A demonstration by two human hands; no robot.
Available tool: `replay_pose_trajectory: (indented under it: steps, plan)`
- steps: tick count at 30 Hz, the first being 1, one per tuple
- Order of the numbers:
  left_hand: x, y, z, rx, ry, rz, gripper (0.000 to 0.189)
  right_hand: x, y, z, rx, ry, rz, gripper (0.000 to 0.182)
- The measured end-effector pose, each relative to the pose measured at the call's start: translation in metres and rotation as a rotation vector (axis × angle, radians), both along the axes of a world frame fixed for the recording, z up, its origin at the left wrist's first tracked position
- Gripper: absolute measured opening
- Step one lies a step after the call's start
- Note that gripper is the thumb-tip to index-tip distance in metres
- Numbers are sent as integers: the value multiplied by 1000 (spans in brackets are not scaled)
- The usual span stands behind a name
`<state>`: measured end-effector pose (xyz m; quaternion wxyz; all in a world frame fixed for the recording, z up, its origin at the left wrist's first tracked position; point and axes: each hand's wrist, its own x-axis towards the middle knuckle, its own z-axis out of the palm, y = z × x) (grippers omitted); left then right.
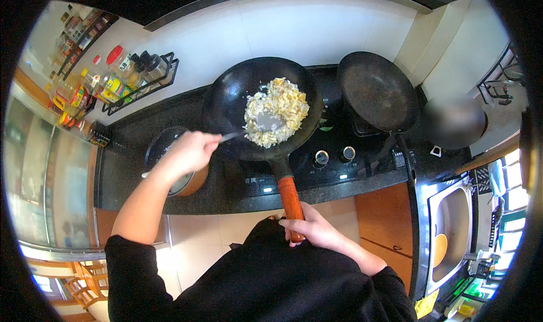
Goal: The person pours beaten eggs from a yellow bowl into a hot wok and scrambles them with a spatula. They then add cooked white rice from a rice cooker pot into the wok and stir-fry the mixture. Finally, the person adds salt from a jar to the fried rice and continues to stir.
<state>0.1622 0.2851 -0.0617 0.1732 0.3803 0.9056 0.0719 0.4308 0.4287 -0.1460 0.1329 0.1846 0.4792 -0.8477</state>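
Note:
My left hand (pixel 193 150) is closed on the handle of a metal spatula (pixel 269 121), whose blade lies on fried rice with egg (pixel 292 103). The rice sits in the right half of a black wok (pixel 231 88) on the glass cooktop. With my right hand (pixel 312 224) I grip the wok's wooden handle (pixel 290 199) near its end. Below my left forearm stands a pot (pixel 197 182) with pale contents, partly hidden by the arm.
A black frying pan (pixel 377 90) stands on the cooktop's right side, near two control knobs (pixel 321 157). Wall racks (pixel 144 95) hold bottles and jars at upper left. A sink (pixel 452 228) holding a round yellowish item lies at far right.

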Motion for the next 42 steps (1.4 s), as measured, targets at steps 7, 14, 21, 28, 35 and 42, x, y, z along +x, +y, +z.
replay_pose_trajectory:
  steps: [7,14,21,28,35,42]
  plan:
    - [13,-7,37,-34,18,-27,25,1,-2,-4,26,-8,-51,38]
    - [1,-6,56,-63,142,-19,21,3,4,-4,34,-54,6,39]
    - [-20,-3,27,-56,55,66,21,0,-2,8,53,-82,1,36]
    - [-28,12,114,-337,312,-138,19,2,-3,13,78,-112,-47,35]
    - [-60,30,26,-89,304,-30,25,1,-5,17,82,-129,-50,41]
    - [-59,19,106,-287,486,-331,24,4,-6,15,70,-131,-87,41]
